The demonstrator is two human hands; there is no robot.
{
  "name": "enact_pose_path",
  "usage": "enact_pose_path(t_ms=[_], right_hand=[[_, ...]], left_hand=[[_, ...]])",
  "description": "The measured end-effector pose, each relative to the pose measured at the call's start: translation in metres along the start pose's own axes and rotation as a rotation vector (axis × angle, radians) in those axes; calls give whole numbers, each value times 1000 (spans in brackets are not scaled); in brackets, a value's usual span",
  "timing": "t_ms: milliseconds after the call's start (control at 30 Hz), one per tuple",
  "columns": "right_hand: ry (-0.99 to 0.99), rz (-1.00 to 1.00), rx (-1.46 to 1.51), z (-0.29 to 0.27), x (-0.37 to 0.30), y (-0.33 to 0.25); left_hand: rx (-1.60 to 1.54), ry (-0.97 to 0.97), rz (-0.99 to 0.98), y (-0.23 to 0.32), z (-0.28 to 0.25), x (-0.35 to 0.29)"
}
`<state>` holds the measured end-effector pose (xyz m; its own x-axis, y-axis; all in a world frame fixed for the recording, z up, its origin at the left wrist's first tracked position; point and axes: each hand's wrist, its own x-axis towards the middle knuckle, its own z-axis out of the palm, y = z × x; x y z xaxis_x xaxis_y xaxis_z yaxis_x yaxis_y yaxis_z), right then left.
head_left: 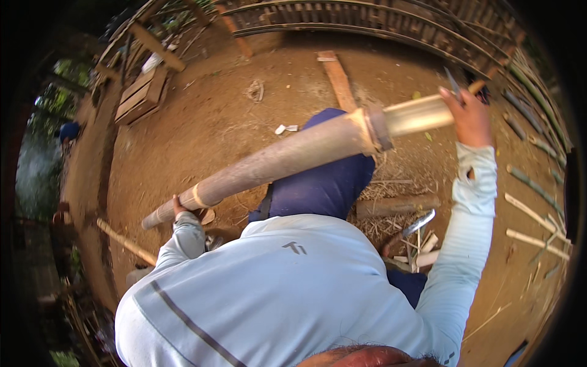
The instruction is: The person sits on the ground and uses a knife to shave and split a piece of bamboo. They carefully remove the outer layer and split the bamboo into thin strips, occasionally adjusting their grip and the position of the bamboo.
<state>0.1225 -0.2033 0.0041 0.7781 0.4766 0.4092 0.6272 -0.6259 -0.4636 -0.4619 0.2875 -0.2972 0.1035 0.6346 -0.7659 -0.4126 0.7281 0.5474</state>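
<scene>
A long brown bamboo tube [275, 156] lies slantwise across my dark blue trouser leg. Its narrow end points to the lower left, and a thick dark ring [379, 129] surrounds its wide end. Out of that end sticks a pale, smooth length of bamboo [419, 115]. My left hand [183, 208] wraps around the tube near its narrow end, partly hidden behind it. At the far end of the pale length, my right hand [469, 119] is closed, with a small grey blade [452, 82] rising from it, seemingly a knife. The right fingers touch the pale bamboo; their exact grip is blurred.
A curved knife [419, 224] rests among bamboo pieces and shavings beside a short log [397, 206]. A wooden crate [142, 96] stands at the far left, and a plank [338, 79] lies ahead. Several bamboo lengths [535, 177] are on the right; a slatted bamboo structure [367, 18] spans the back.
</scene>
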Motion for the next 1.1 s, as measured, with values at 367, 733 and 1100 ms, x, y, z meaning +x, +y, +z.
enact_pose_path(t_ms=[367, 733, 1100], right_hand=[[76, 63, 123, 4, -10, -15], [118, 303, 363, 53, -80, 62], [-17, 661, 776, 144, -183, 119]], left_hand=[[-259, -25, 328, -22, 23, -32], [-45, -547, 537, 95, 132, -121], [173, -1106, 1095, 87, 376, -395]])
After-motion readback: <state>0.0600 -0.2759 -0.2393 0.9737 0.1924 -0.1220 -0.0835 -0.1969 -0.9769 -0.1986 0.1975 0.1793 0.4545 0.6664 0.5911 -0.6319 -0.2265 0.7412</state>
